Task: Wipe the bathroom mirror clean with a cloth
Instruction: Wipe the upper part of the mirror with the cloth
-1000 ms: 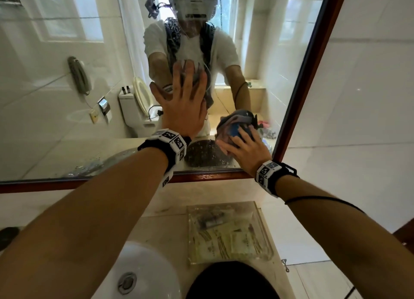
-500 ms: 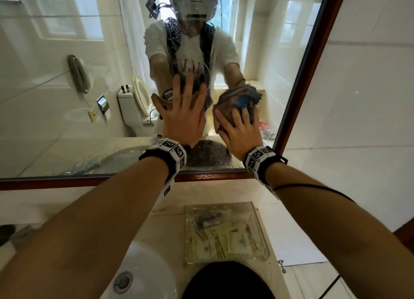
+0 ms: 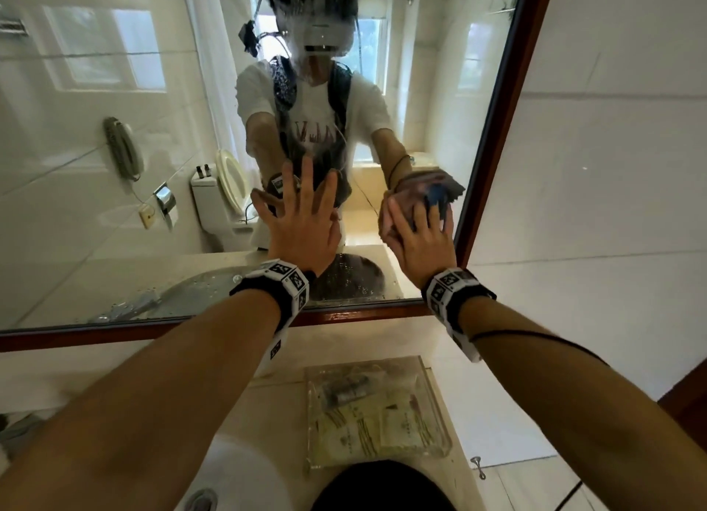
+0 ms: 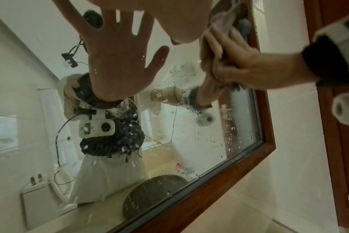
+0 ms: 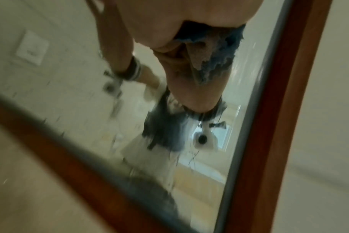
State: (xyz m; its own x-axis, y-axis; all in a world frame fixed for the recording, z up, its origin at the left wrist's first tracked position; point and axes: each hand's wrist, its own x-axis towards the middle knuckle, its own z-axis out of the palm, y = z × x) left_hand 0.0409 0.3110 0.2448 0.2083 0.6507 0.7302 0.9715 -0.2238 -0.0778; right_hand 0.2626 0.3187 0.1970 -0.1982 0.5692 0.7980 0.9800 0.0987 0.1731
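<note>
The wall mirror has a red-brown wooden frame, and water drops dot its lower glass. My left hand lies flat on the glass with the fingers spread; its palm shows at the top of the left wrist view. My right hand grips a crumpled pink and blue cloth and presses it to the glass just beside the right frame edge. In the left wrist view the right hand has its fingers curled round the bunched cloth. The blurred right wrist view shows the cloth under the hand.
Below the mirror runs a beige counter. On it lies a clear tray of sachets, with a white basin to its left and a dark round object at the near edge. White tiled wall stands right of the frame.
My right hand carried the cloth up from near the mirror's bottom edge, then right towards the frame. The left hand stayed flat on the glass.
</note>
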